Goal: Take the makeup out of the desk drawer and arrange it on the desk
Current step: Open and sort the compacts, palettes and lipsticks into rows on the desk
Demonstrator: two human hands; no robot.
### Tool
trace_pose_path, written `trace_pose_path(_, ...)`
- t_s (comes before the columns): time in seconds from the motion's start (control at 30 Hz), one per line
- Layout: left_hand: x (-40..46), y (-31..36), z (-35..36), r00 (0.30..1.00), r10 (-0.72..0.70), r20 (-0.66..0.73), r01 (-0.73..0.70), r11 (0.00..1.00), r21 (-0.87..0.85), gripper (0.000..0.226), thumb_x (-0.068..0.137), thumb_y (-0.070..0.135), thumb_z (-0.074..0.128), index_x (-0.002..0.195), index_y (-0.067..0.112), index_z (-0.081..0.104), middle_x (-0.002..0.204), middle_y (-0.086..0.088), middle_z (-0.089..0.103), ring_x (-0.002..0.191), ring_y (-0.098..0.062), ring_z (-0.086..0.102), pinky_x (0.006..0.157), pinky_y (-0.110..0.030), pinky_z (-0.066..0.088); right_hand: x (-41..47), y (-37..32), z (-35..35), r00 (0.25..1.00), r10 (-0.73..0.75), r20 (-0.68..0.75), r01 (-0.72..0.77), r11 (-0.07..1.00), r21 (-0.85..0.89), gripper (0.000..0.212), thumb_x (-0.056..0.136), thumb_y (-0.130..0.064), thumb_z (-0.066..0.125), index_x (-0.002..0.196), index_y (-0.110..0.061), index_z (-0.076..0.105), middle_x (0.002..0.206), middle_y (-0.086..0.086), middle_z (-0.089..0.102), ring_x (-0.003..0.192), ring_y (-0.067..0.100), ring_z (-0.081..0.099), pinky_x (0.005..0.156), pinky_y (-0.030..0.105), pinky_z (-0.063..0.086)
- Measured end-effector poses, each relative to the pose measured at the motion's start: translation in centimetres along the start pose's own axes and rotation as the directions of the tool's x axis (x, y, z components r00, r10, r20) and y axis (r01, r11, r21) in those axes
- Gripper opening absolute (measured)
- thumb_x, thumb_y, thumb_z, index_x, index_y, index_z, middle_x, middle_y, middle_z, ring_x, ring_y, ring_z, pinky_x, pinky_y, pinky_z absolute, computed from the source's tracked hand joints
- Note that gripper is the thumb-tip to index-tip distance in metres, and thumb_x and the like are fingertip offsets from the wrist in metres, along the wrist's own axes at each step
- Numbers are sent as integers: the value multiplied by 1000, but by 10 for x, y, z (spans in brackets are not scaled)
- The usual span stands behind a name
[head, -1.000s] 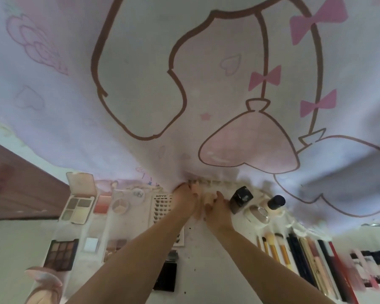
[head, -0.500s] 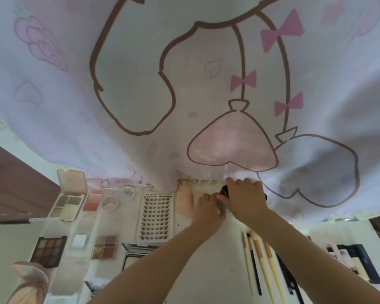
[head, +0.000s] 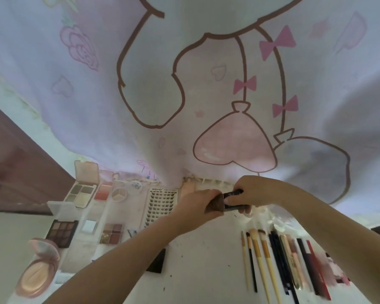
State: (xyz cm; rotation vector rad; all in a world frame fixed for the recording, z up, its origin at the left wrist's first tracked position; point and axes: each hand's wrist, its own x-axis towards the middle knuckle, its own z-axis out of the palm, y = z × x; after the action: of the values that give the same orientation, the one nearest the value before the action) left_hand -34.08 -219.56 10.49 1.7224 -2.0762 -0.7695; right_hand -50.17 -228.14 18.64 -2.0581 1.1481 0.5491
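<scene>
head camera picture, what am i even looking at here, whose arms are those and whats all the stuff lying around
This is filmed from a camera worn on a person's head, looking down at a white desk. The two bare arms are that person's. The left hand and right hand together grip a small dark bottle by the pink cartoon-printed curtain. Left of them lie open eyeshadow palettes, a white tray of false lashes and a round pink compact. To the right lies a row of yellow-handled brushes and pencils.

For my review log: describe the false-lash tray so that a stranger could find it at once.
Start at the hem of the pink cartoon curtain hanging over the white desk. Just left of the left hand lies the lash tray. It alone is a white card with rows of small dark lashes and XOYO printed on top.
</scene>
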Motion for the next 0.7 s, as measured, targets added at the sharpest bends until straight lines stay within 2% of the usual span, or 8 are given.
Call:
trace_pose_path(0.13, -22, 3, -15, 995, 74, 64, -80, 992, 96, 35, 89, 42, 57, 119, 27, 49, 106, 8, 60, 86, -7, 51, 73, -22, 38, -18, -6, 13, 996, -28, 86, 22, 997, 69, 32, 91, -47, 52, 85, -18, 64, 70, -6, 69, 60, 5, 60, 56, 15, 46)
trace_pose_path(0.23, -41, -18, -23, 996, -27, 89, 16, 992, 124, 38, 88, 43, 58, 121, 27, 49, 110, 7, 62, 97, -13, 58, 83, -29, 47, -40, 6, 13, 999, -18, 27, 13, 983, 181, 23, 93, -38, 53, 91, -17, 61, 75, -6, 67, 61, 2, 61, 57, 14, 48)
trace_pose_path(0.3, -55, -40, -28, 985, -168, 28, 167, 986, 24, 38, 87, 43, 61, 119, 27, 50, 107, 6, 65, 95, -15, 62, 85, -30, 50, -51, 24, 8, 999, 4, -41, 12, 925, 379, 14, 93, -29, 55, 98, -17, 60, 85, -5, 69, 70, 3, 66, 65, 17, 51)
trace_pose_path(0.37, -59, -46, -30, 970, -239, -52, 228, 959, -166, 35, 85, 38, 65, 115, 27, 51, 101, 7, 66, 88, -10, 63, 80, -23, 52, -51, 34, 9, 992, 47, -116, 18, 863, 505, 13, 91, -24, 59, 104, -23, 57, 98, -6, 68, 86, 9, 66, 76, 22, 51)
trace_pose_path(0.43, -48, -34, -28, 962, -256, -95, 219, 931, -291, 29, 85, 30, 67, 109, 27, 50, 97, 10, 64, 83, -5, 62, 72, -8, 47, -34, 35, 17, 970, 111, -216, 9, 872, 489, 18, 87, -23, 60, 104, -24, 55, 97, -8, 66, 88, 14, 64, 77, 25, 47)
trace_pose_path(0.5, -27, -22, -22, 956, -270, -115, 215, 911, -351, 30, 84, 26, 68, 110, 24, 53, 98, 10, 61, 86, -5, 58, 71, -4, 42, -9, 30, 25, 925, 133, -357, 61, 874, 483, 19, 87, -24, 60, 105, -19, 56, 97, -6, 65, 80, 14, 62, 67, 22, 45)
trace_pose_path(0.6, 13, -21, -4, 936, -320, -146, 261, 910, -323, 29, 81, 28, 70, 105, 16, 59, 96, 1, 58, 89, -18, 55, 79, -25, 44, 26, 28, 29, 845, 136, -517, 93, 915, 392, 21, 86, -23, 63, 105, -17, 57, 102, 0, 63, 79, 13, 59, 59, 18, 40)
trace_pose_path(0.7, 49, -23, 14, 897, -428, -114, 387, 883, -267, 25, 76, 39, 67, 87, 24, 51, 86, 2, 58, 83, -20, 57, 77, -32, 49, 54, 31, 35, 838, 168, -520, 24, 939, 343, 24, 84, -13, 63, 107, -7, 57, 103, 10, 64, 90, 24, 61, 73, 26, 47)
